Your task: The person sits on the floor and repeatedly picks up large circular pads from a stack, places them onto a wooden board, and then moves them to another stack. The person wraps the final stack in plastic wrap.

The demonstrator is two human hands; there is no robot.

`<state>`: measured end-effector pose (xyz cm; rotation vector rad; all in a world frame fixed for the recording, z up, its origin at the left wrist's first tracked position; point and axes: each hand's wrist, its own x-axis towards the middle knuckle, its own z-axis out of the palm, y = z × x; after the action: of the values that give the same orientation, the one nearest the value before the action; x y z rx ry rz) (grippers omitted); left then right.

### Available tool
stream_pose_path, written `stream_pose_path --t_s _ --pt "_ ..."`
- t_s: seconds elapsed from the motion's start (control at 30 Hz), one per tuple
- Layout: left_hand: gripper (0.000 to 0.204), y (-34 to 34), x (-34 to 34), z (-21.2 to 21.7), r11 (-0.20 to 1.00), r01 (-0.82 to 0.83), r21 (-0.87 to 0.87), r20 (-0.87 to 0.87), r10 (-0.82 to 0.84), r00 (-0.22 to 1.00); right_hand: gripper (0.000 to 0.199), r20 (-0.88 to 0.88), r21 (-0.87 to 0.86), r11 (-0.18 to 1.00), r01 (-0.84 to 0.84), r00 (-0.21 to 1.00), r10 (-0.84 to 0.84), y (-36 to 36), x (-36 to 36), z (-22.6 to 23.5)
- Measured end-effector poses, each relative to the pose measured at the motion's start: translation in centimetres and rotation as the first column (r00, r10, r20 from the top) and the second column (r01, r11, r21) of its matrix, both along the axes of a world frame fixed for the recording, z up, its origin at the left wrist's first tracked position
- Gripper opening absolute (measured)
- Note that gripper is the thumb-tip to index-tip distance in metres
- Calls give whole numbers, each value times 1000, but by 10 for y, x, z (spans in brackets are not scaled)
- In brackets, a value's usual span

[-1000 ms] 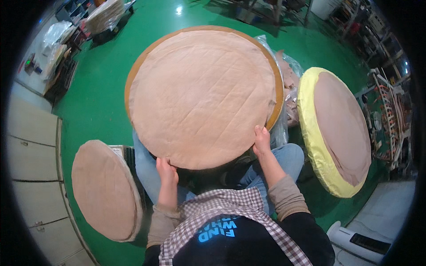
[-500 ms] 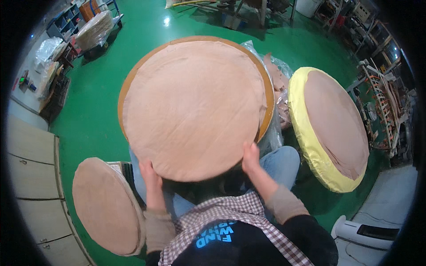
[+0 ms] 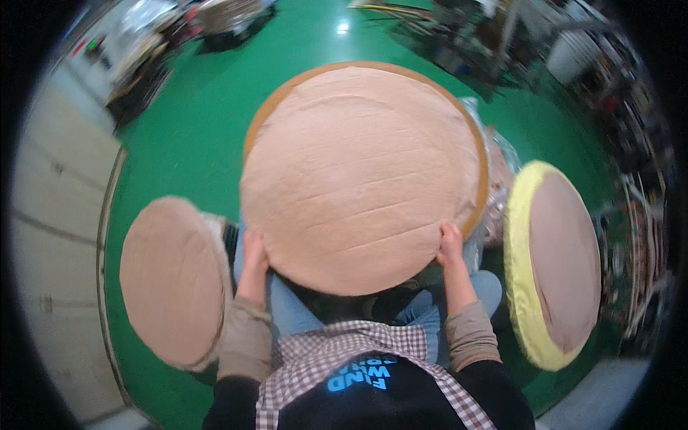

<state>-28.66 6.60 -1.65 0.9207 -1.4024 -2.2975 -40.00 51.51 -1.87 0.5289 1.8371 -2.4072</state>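
Observation:
A large round pinkish-tan sheet (image 3: 358, 172) lies over a round brown board (image 3: 479, 188) in front of my knees. The board's rim shows along the far side and the right; the rest is covered. Shallow creases cross the sheet. My left hand (image 3: 255, 251) grips the sheet's near left edge, with the fingers partly hidden. At the near right edge, my right hand (image 3: 449, 244) is closed on the same sheet. Whether it is one layer or several, I cannot tell.
Another stack of round pinkish sheets (image 3: 172, 283) stands at my left. On my right is a round yellow-covered support (image 3: 527, 287) bearing brownish-pink sheets (image 3: 562, 258). A clear plastic bag with scraps (image 3: 498, 186) lies beside the board. White cabinets (image 3: 64, 236) line the left; a white bucket (image 3: 573, 56) stands far right.
My view has turned left, so the surroundings sit farther right. The sheet has shifted slightly left over the board, with both hands still on its edge, and creases show across it.

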Motion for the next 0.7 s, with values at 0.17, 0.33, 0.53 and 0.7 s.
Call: stream_pose_path --t_s 0.17,0.33,0.53,0.7 --pt "19 -9 -16 36 919 -32 -392 196 117 974 20 89 -74 989 -127 987 133 -4 20 4" --pt "20 -45 6 154 826 -84 -558 -161 -8 987 35 165 -165 982 -89 979 116 -78 123 38" --pt "20 -196 263 223 685 -665 -299 -419 532 736 9 88 -256 761 -596 770 632 -318 87 67" --pt "30 -239 439 108 525 -848 -75 -51 847 529 16 -58 146 396 -906 392 918 -504 99 47"
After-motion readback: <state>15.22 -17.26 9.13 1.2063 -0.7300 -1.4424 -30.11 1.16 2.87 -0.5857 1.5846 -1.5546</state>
